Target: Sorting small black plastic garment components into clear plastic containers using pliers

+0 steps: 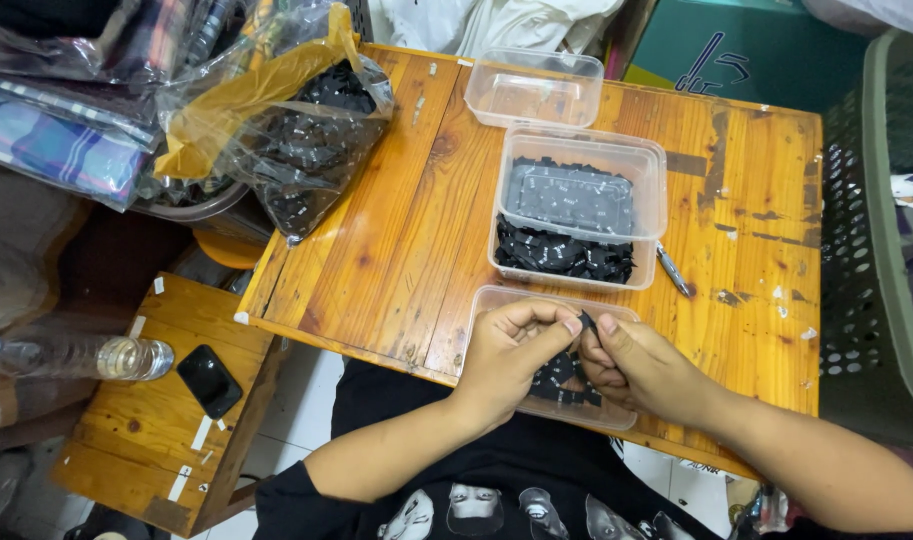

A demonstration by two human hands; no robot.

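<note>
Both hands meet over the near container at the desk edge, 6 o'clock. Left hand and right hand pinch one small black tag, fingertips closed. Judged step: separating one piece; next requires a firm two-sided grip.

Worn wood table, low stool beside, white tile floor.

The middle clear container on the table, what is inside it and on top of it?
The middle container holds many small black pieces. Another clear tub sits nested on top, covering most of them, so how deep the pile goes cannot be seen.
</note>
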